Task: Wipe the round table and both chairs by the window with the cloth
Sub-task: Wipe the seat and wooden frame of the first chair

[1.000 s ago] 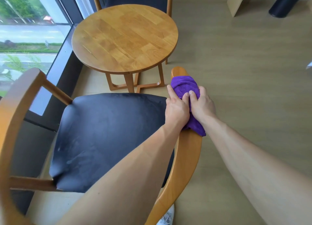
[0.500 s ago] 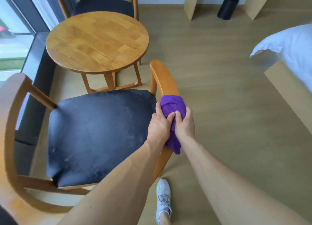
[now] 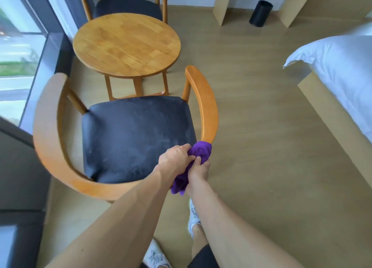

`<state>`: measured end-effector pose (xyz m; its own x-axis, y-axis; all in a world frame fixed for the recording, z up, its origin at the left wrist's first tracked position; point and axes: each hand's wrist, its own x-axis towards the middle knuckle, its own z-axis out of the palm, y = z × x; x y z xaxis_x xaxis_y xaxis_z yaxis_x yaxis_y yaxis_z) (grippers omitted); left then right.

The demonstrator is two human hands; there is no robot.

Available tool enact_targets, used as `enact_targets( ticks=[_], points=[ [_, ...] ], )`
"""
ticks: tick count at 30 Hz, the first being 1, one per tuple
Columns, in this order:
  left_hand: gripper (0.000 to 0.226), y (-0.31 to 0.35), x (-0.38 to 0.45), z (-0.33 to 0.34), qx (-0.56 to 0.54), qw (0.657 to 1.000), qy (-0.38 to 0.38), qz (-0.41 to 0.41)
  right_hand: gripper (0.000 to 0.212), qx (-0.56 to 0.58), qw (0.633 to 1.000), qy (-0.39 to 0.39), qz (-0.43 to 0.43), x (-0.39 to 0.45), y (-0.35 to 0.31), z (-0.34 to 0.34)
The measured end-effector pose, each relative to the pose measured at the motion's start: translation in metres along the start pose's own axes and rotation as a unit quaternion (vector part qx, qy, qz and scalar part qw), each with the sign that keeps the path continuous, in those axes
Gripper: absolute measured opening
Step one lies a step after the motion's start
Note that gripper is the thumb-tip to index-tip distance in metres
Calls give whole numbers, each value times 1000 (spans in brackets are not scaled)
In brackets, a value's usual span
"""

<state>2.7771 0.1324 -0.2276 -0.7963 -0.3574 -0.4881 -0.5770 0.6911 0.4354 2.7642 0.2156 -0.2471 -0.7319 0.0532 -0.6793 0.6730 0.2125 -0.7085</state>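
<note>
Your two hands grip a purple cloth (image 3: pixel 201 153) wrapped over the curved wooden rail of the near chair (image 3: pixel 207 106), at the bend where the right armrest turns into the backrest. Your left hand (image 3: pixel 175 159) closes its fingers over the cloth from the seat side; your right hand (image 3: pixel 198 170) pinches it from the outer side, with a loose tail hanging below. The two hands touch, neither clearly nearer the work. The rail's long axis runs from your hands toward 12 o'clock along the armrest, and toward 9 o'clock around the backrest, so the next stroke likely follows one of those curves. The cloth looks soft, bunched and thick. The dark seat (image 3: pixel 136 137) shows pale smears. The round tabletop (image 3: pixel 126 44) lies at 11 o'clock, well apart, with the second chair (image 3: pixel 126 8) beyond it by the window (image 3: pixel 18 52).
</note>
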Motion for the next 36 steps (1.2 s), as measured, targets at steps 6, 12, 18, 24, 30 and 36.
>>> enact_targets(
  ticks=[6, 12, 18, 24, 30, 36],
  points=[
    [35, -20, -50, -26, 59, 998, -16, -1, 45, -179, 984, 17, 14, -55, -2, 3],
    [33, -46, -95, -47, 51, 999, -14, -3, 41, -282, 956, -61, 57, -97, 2, 11],
    [41, -79, -132, -54, 42, 998, 16, -53, 31, -472, 857, -206, -2, -129, 11, 17],
    [50, -83, -150, -21, -7, 982, 153, -107, 16, -566, 733, -171, -337, -120, -34, 9],
    [49, -47, -152, 18, -88, 917, 313, -229, 50, -574, 600, -424, -362, -94, -54, 27],
    [47, 3, -128, 41, -189, 734, 532, -377, 50, -558, 535, -547, -322, -67, -45, 32]
  ],
)
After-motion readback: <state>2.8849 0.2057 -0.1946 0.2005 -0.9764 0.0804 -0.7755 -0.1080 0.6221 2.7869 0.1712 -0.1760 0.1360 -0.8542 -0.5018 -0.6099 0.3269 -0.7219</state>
